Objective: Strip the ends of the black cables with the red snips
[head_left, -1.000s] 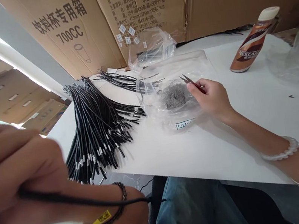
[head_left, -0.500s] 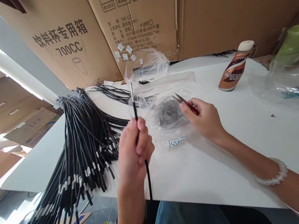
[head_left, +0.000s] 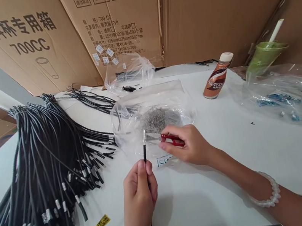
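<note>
L hand clamped on a black cable w/ its silvery end up, over the table; R hand pinching red-handled scissors, blades by that end. Risk: cable twists in L grip, blades nick the end or a fingertip. Blades blurred vs. bag, contact unclear; cable's lower run partly hidden, cut off at btm.
</note>
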Motion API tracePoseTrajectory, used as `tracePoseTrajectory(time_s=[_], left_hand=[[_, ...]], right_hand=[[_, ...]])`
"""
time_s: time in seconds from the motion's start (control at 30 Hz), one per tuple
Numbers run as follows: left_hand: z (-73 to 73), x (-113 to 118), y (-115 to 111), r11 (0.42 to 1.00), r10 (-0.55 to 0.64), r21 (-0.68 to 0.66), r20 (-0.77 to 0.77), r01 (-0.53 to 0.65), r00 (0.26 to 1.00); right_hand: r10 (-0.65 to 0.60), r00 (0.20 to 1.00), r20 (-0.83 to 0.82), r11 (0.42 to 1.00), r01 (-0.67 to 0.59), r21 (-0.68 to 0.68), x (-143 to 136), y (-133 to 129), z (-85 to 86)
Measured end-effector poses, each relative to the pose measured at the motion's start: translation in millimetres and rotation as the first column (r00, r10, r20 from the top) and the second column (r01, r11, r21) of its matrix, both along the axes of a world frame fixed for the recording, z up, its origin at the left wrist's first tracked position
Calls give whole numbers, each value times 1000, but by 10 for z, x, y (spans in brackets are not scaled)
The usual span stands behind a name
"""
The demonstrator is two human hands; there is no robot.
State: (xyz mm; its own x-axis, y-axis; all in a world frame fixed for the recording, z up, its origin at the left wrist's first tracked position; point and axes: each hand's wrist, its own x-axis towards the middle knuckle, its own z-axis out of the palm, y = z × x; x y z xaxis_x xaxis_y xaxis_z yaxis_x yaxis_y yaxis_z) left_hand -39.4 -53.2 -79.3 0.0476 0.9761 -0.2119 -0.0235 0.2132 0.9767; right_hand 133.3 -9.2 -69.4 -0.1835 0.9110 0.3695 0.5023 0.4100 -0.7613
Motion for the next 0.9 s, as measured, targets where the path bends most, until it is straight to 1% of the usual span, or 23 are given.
tracePoseTrajectory(time_s=[0.07,0.17,0.3,0.37,0.43,0.63,0.8,0.9], left_hand=[[-23,-12,-6,998,-12,-61,77,17,997],[-18,-17,4,990,-32,-129,208,60,978],[28,-18,18,983,-45,-160,257,88,965],[38,-20,17,984,-53,-154,242,92,969],[36,-20,10,988,-48,-133,194,75,980],[27,-5,-10,996,12,-84,75,-6,997],[54,36,-11,1000,27,-10,4,-27,1000],[53,44,-8,999,22,29,-38,-21,999]], right_hand=[[57,996,64,998,-59,17,3,-5,-4],[81,990,114,995,-87,42,2,-16,-9],[62,986,156,996,-71,55,-10,-24,4],[54,983,174,997,-64,49,-16,-24,18],[51,981,189,997,-60,41,-18,-25,32],[59,982,179,998,-64,23,11,-40,69],[63,977,204,997,-70,24,2,-40,75],[11,979,202,999,-21,49,-3,-23,73]])
